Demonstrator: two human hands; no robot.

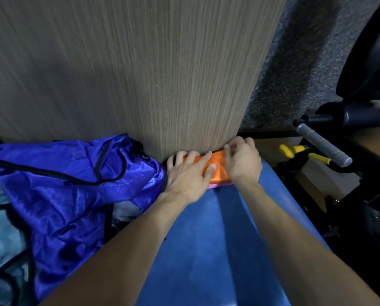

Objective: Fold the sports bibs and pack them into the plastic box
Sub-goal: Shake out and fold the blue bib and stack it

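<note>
A folded orange bib (217, 171) lies at the near edge of the wooden table (140, 74), on top of a pink layer (220, 185) that shows under it. My left hand (189, 173) presses flat on the orange bib's left part, fingers spread. My right hand (243, 161) rests on its right end, fingertips curled at the far edge. A crumpled shiny blue bib (69, 184) with black trim lies to the left, beside my left hand. No plastic box can be made out for certain.
A blue surface (217, 250) lies under my forearms, close to me. Pale blue-grey fabric (1, 228) sits at the far left. To the right stand a black chair (370, 62), a grey-handled bar (321, 142) and yellow-handled tools (295, 150) over grey carpet (295, 74).
</note>
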